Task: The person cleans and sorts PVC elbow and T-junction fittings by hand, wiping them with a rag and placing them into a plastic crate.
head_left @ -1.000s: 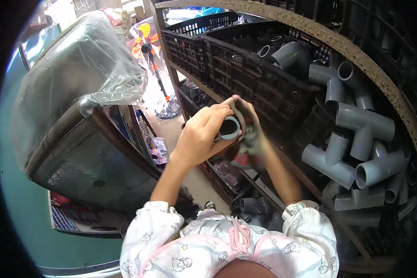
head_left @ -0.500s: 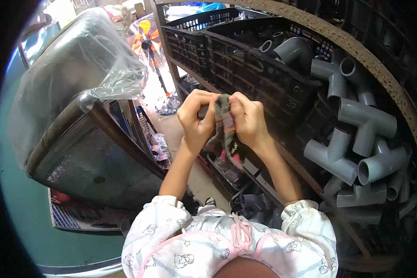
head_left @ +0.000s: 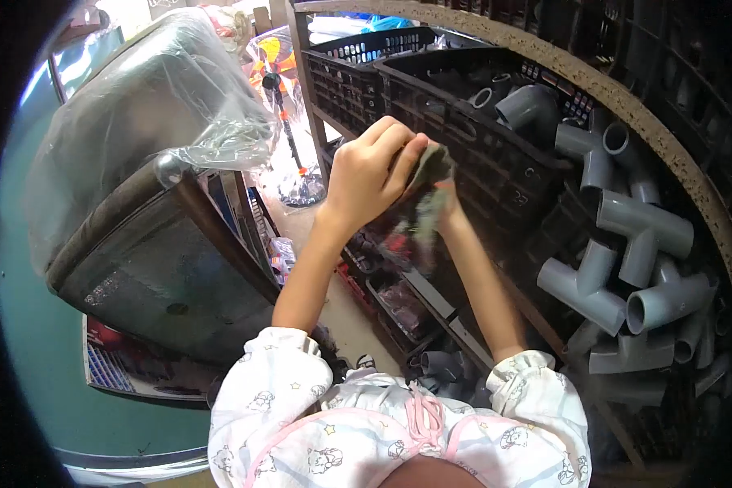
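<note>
A dark green patterned cloth with pink and pale patches hangs in front of me, its lower part smeared by motion. My left hand is closed on its upper edge, fingers bent over the fabric. Behind the cloth, at its right side, is my right hand; its fingers are mostly covered, so whether it grips cannot be seen. Both hands are raised over the narrow aisle, close to the black crate.
Grey pipe tees pile up on the right, beneath a curved shelf edge. To the left stands a dark chair partly wrapped in clear plastic. Low trays line the aisle floor.
My left hand has moved up and right, turning over the cloth's top. The right hand has slipped behind the cloth. The view has shifted slightly.
</note>
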The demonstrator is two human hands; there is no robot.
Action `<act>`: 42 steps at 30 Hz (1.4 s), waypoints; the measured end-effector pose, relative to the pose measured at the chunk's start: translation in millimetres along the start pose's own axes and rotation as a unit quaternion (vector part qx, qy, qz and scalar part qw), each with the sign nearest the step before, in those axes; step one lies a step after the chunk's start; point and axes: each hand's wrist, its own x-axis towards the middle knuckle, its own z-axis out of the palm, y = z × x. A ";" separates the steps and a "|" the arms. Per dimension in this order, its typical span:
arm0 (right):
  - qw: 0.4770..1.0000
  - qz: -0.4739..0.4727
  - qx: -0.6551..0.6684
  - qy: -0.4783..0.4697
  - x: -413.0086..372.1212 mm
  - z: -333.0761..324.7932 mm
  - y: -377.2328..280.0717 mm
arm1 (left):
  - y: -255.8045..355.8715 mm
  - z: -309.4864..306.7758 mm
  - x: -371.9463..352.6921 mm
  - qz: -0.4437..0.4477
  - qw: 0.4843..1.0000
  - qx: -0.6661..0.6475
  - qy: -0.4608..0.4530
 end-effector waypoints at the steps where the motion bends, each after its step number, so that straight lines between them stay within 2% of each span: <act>1: 0.995 0.069 0.079 -0.006 0.2 10.7 -15.0 | -4.6 -1.5 5.0 0.032 0.997 -0.068 0.016; 2: 1.000 -0.026 -0.007 -0.010 -14.4 24.0 -34.7 | -8.7 -3.3 7.7 0.062 0.988 -0.136 0.030; 4: 0.991 -0.099 -0.046 -0.082 -28.5 34.3 -54.0 | -2.8 -7.0 6.5 0.121 0.989 -0.074 0.039; 6: 0.982 -0.118 -0.055 -0.136 -29.1 34.6 -61.2 | -1.1 -8.4 4.1 0.254 0.961 0.037 0.103; 8: 0.975 -0.126 -0.075 -0.168 -15.5 31.8 -58.5 | -9.2 -5.3 4.3 0.208 0.968 0.052 0.128; 9: 0.972 -0.125 -0.104 -0.167 -3.4 28.4 -56.9 | -25.2 -0.1 6.2 0.127 0.979 0.062 0.148; 10: 0.968 -0.121 -0.158 -0.150 15.9 24.9 -55.4 | -36.2 0.2 8.1 0.007 0.989 0.108 0.105; 11: 0.958 -0.115 -0.230 -0.126 30.3 23.8 -50.5 | -49.2 3.0 12.7 -0.069 0.987 0.123 0.077; 13: 0.859 -0.118 -0.498 -0.004 52.8 33.3 -41.1 | -76.7 8.7 22.2 -0.190 0.974 0.124 0.006; 14: 0.777 -0.117 -0.616 0.057 60.6 37.3 -37.5 | -88.8 8.4 27.6 -0.233 0.966 0.111 -0.033; 15: 0.757 -0.196 -0.621 0.051 61.3 35.0 -32.7 | -93.8 5.3 31.0 -0.265 0.960 0.087 -0.035; 17: 0.703 -0.353 -0.617 0.034 63.8 27.9 -19.8 | -97.0 6.9 37.1 -0.269 0.958 0.091 -0.051; 18: 0.729 -0.342 -0.591 0.043 63.7 27.4 -18.0 | -96.3 7.7 37.9 -0.273 0.956 0.093 -0.058; 20: 0.779 -0.319 -0.536 0.063 64.2 26.1 -15.4 | -67.2 6.7 36.2 -0.226 0.969 0.090 0.032; 21: 0.831 -0.165 -0.524 0.086 66.5 23.3 -14.0 | -64.6 8.3 34.8 -0.138 0.984 0.083 0.073; 22: 0.913 -0.059 -0.396 0.080 69.7 21.9 -15.0 | -63.6 8.8 33.8 -0.049 0.990 0.075 0.112; 23: 0.963 0.051 -0.255 0.071 72.7 20.5 -16.3 | -63.5 7.8 33.8 -0.007 0.991 0.066 0.117; 24: 0.980 0.159 -0.104 0.061 72.7 19.8 -18.2 | -62.9 6.3 33.6 0.034 0.991 0.055 0.120; 25: 0.978 0.199 -0.021 0.060 65.1 25.6 -30.2 | -62.0 5.2 33.6 0.075 0.989 0.045 0.123; 28: 0.997 -0.066 -0.044 -0.019 68.9 10.9 -12.9 | -55.4 4.3 36.4 0.179 0.975 0.027 0.131; 29: 0.994 -0.080 -0.010 -0.076 69.5 4.3 -12.8 | -55.1 3.5 36.0 0.156 0.980 0.009 0.122; 30: 0.987 -0.090 0.027 -0.134 67.5 4.2 -17.2 | -57.2 2.9 35.9 0.086 0.991 -0.003 0.106; 32: 0.994 -0.106 0.033 -0.021 55.4 33.0 -18.3 | -65.4 2.0 36.2 -0.057 0.995 -0.029 0.074; 33: 0.983 0.015 -0.181 0.001 81.5 4.4 -8.9 | -71.1 -0.9 36.5 -0.147 0.989 0.002 0.016; 34: 0.924 -0.150 -0.350 0.030 67.5 28.2 -20.5 | -84.2 0.3 34.0 -0.175 0.984 -0.027 -0.018; 36: 0.839 -0.167 -0.515 0.059 54.3 42.0 -31.3 | -96.0 2.3 29.3 -0.210 0.971 -0.106 -0.047; 37: 0.816 -0.209 -0.537 0.050 51.2 44.1 -32.5 | -98.2 1.9 30.0 -0.286 0.931 -0.224 -0.043; 40: 0.746 -0.382 -0.544 0.037 46.7 44.8 -25.1 | -71.3 -2.1 33.9 -0.407 0.791 -0.456 0.015; 41: 0.702 -0.440 -0.559 0.016 46.0 41.6 -19.5 | -67.2 -1.6 33.1 -0.299 0.861 -0.406 0.062; 42: 0.690 -0.457 -0.561 0.006 37.4 41.6 -12.8 | -55.7 -3.8 33.5 -0.335 0.824 -0.449 0.089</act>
